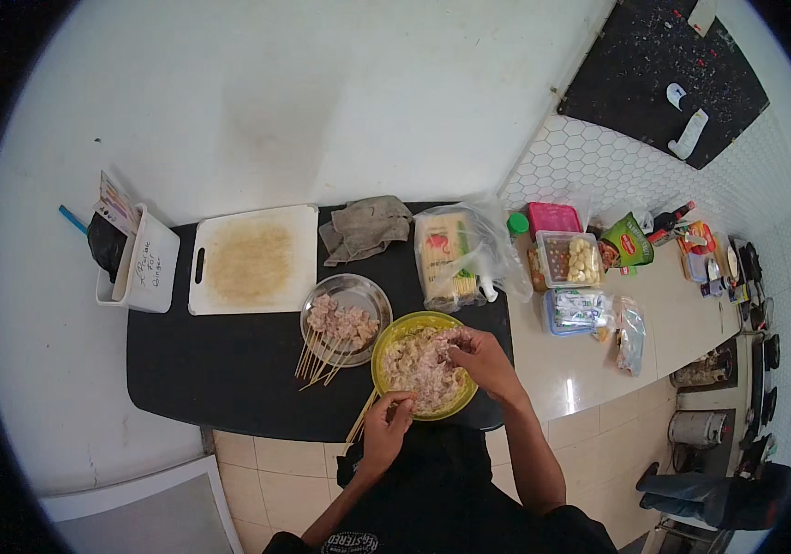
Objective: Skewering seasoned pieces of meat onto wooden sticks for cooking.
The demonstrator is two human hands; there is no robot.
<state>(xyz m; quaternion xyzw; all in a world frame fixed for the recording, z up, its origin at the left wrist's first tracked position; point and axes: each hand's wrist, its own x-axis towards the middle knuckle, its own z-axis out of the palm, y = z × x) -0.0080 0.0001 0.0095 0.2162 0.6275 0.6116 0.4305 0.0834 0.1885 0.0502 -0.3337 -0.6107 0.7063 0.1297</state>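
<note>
A yellow bowl (377,346) of raw minced meat mixture (423,370) sits at the table's front edge. My right hand (482,360) is over the bowl's right side, its curled fingers gripping some of the pale meat. At the near rim is my left hand (387,422), thumb and fingertips drawn together; whether something thin is between them cannot be made out. Beside it, wooden skewers (359,419) jut past the table edge. To the bowl's left, a round steel plate (312,294) carries several skewers with meat (347,323) on their ends.
A white cutting board (305,242), a grey cloth (368,225) and a bagged skewer pack (447,256) lie behind. A white bin (160,270) stands left. On the right counter are a container of peeled garlic (581,260) and packets (579,309). Another person (707,495) stands far right.
</note>
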